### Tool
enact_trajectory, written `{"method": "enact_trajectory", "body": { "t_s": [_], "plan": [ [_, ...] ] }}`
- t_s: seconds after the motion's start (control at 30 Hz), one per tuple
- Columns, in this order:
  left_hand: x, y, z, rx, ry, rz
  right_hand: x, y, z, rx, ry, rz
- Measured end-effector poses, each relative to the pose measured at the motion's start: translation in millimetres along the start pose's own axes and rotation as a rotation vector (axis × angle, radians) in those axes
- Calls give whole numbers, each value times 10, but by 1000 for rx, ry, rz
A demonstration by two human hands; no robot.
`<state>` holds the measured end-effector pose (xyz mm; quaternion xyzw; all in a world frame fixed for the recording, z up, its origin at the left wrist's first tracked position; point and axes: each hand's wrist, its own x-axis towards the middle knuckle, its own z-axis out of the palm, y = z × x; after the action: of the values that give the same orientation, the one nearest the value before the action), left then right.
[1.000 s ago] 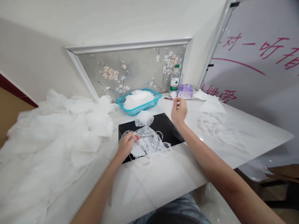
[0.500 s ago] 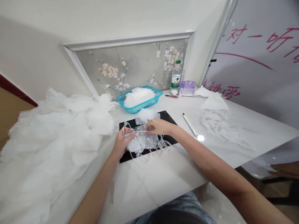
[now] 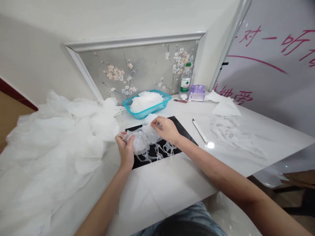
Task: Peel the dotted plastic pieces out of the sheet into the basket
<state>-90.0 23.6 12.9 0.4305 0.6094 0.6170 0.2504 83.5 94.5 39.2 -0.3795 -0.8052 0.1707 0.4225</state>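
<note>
"When you look at the head view, what is hard to see?"

"The right grip (image 3: 166, 129) hides part of the translucent plastic (image 3: 139, 141), so I cannot tell if it is one piece or several."

"And where is this plastic?"

"It is between both grips, above the black mat (image 3: 185, 135). The left grip (image 3: 125, 150) clasps its left end; the right pinches its upper right edge. It looks whitish, glossy and crumpled."

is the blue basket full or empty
Full: the white material inside the blue basket is heaped above its rim.
</note>
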Motion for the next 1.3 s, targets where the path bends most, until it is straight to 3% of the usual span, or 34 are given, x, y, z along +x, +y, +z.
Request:
{"method": "enact_trajectory", "body": {
  "t_s": [0.07, 0.2, 0.33, 0.47, 0.6, 0.77, 0.87, 1.07, 1.17, 1.3],
  "plan": [
    [30, 1, -20, -87, 72, -30, -2, 16, 15, 25, 88, 58],
    [120, 51, -70, -135, -292, -243, 8, 27, 38, 208, 109, 207],
    [123, 140, -99, -77, -479, -341, -24, -38, 97, 360, 16, 193],
    [34, 179, -73, -82, -412, -275, -78, -135, 156, 429, -48, 64],
    [-48, 143, -33, -116, -376, -170, -87, -165, 158, 348, -94, -73],
    [-79, 95, 11, -146, -302, -203, -70, -124, 116, 28, 17, -44],
    [-78, 88, 28, -185, -329, -218, -68, -122, 79, 19, 82, -99],
    [-68, 101, 10, -178, -366, -237, -53, -147, 20, 127, -198, -344],
    [-65, 148, -11, -83, -406, -224, -40, -141, 9, 174, -309, -350],
    [-43, 200, -34, -18, -460, -220, -41, -132, 16, 119, -327, -332]
  ]
}}
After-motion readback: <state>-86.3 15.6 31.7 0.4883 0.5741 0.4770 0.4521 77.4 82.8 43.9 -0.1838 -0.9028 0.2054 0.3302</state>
